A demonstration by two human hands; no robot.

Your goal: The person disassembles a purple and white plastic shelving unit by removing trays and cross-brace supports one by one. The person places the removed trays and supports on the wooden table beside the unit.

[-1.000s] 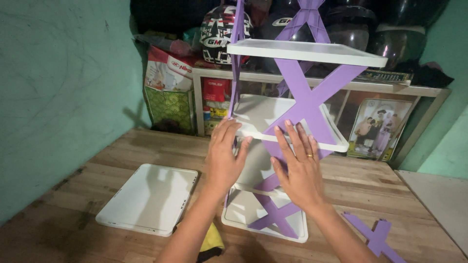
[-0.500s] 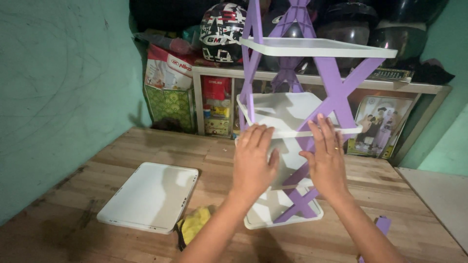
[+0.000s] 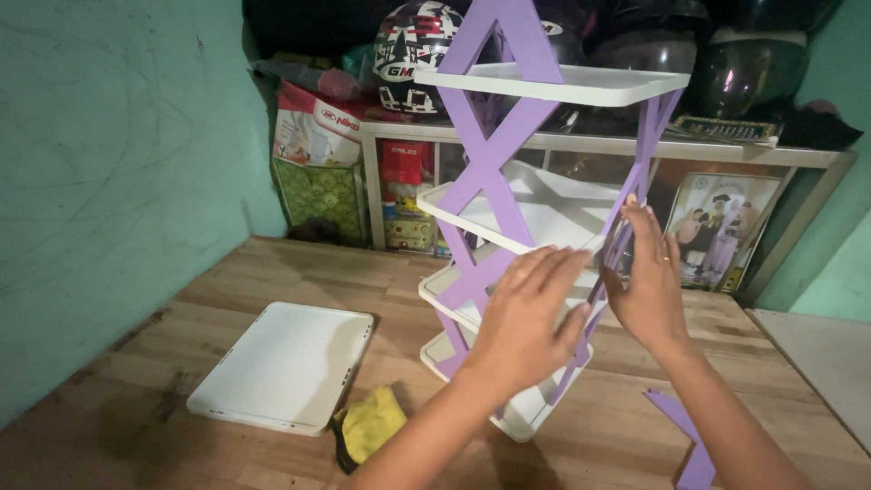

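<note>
Near edge of the wooden worktop (image 3: 272, 272): yellow cloth (image 3: 370, 422), loose purple cross-brace (image 3: 689, 445) at right, spare white shelf panel (image 3: 286, 365) at left. Mid-worktop: our left hand (image 3: 526, 318), fingers spread flat, presses the tiered shelf rack (image 3: 535, 213) w/ purple cross-braces; our right hand (image 3: 649, 281), open, lies against its right brace. Far edge: cabinet (image 3: 599, 145) w/ helmets (image 3: 413, 45).

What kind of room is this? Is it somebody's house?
Probably a room in a home, used for storage. Helmets sit on a low shelf unit, a framed photo leans behind it, and a half-built purple and white rack stands on the wooden floor.
</note>
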